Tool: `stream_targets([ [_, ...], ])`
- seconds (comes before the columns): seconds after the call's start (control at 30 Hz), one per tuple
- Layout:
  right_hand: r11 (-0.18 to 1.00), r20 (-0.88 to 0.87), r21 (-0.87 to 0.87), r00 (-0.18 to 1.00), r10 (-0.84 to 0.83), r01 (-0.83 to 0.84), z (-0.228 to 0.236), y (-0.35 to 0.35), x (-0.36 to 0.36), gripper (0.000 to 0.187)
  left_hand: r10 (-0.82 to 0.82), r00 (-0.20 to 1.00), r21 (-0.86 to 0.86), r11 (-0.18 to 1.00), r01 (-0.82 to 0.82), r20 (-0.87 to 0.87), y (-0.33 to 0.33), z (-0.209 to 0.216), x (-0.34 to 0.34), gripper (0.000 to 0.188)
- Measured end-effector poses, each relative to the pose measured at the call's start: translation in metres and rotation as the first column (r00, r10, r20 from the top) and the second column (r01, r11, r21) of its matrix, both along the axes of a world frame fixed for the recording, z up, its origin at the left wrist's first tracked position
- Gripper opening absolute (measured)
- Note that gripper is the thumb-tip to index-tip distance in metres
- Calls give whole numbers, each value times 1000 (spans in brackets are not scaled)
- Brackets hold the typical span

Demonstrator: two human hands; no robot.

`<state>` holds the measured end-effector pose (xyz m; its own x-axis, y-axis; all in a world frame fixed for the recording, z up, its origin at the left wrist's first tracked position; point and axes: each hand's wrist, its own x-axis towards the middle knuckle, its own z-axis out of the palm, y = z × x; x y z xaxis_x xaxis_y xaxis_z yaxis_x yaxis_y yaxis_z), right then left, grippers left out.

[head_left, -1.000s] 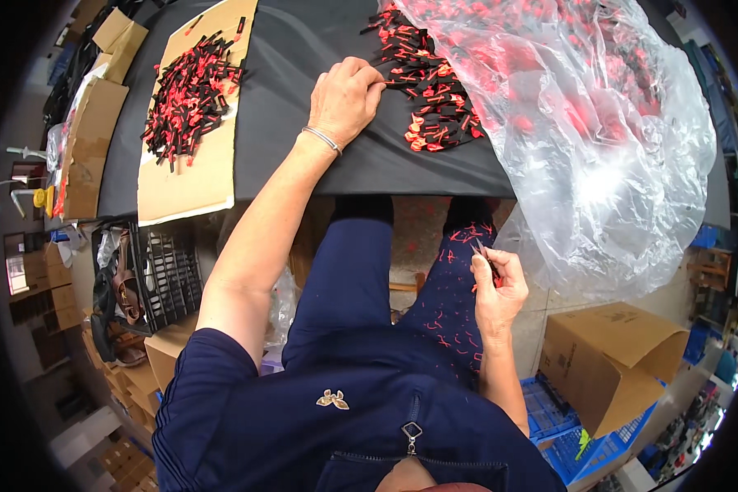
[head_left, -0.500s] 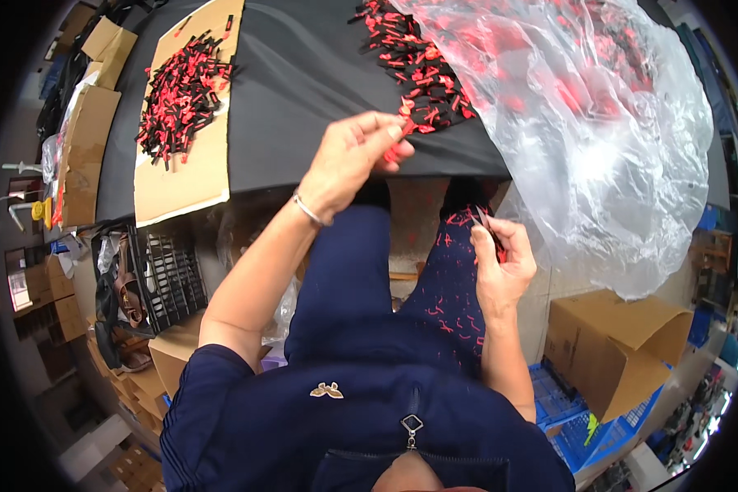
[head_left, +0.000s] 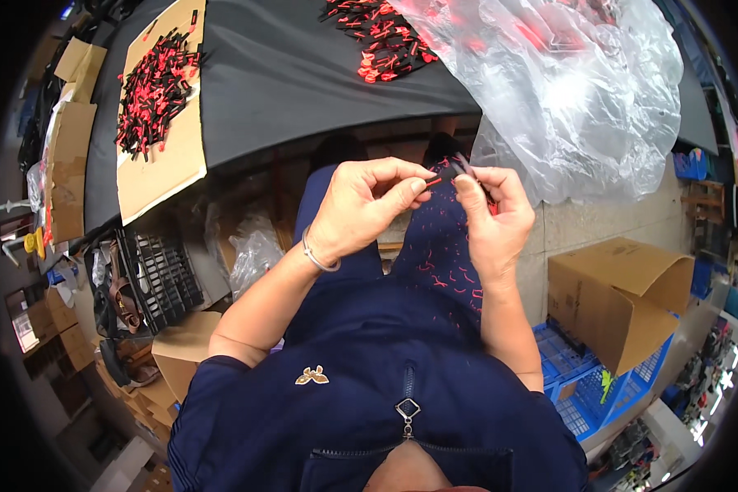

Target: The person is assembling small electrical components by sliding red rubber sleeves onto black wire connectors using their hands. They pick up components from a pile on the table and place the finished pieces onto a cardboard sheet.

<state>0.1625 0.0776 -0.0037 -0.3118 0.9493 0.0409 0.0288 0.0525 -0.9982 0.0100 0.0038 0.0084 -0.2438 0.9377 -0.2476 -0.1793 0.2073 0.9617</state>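
My left hand (head_left: 373, 201) pinches a small black-and-red strip (head_left: 435, 181) between thumb and fingertips, above my lap. Closed around small pointed snips (head_left: 465, 167) is my right hand (head_left: 498, 215), with a bit of red showing at the palm. The snips' tips are blurred and close to the strip; I cannot tell whether they touch it. Red scraps (head_left: 436, 271) lie scattered over my right thigh. On the black-covered table (head_left: 287, 90), a heap of similar black-and-red pieces (head_left: 157, 94) rests on a cardboard sheet (head_left: 168, 176), and another pile (head_left: 385, 49) lies farther right.
A clear plastic bag (head_left: 582, 107) with red pieces inside hangs over the table's right edge. To my right, an open cardboard box (head_left: 611, 287) sits on a blue crate (head_left: 578, 402). A black crate (head_left: 160, 279) and cardboard stand low on the left.
My left hand has come back from the table pile to my lap, carrying a strip. My right hand has risen slightly, bringing the snips near it. The whole view has shifted.
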Motion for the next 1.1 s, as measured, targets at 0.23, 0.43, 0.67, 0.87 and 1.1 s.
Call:
stream_targets([
  [0.23,946,-163,-257,973,161,-199,1,2,4,15,185,702,366,924,115,-688,-9,-2,15,22],
  [0.43,953,-179,-204,966,188,-223,-4,-3,5,14,14,950,49,999,1,-313,-16,-5,17,16],
  [0.67,986,38,-49,986,160,-158,10,-16,11,32,62,914,-126,992,-12,401,-17,-12,0,15],
  [0.87,868,303,474,953,-2,-149,-8,-15,17,23,48,922,-130,991,3,385,-16,-10,1,15],
  [1.1,767,423,593,906,-39,-244,-10,-9,20,22,55,894,-167,986,22,444,-13,-19,-2,16],
])
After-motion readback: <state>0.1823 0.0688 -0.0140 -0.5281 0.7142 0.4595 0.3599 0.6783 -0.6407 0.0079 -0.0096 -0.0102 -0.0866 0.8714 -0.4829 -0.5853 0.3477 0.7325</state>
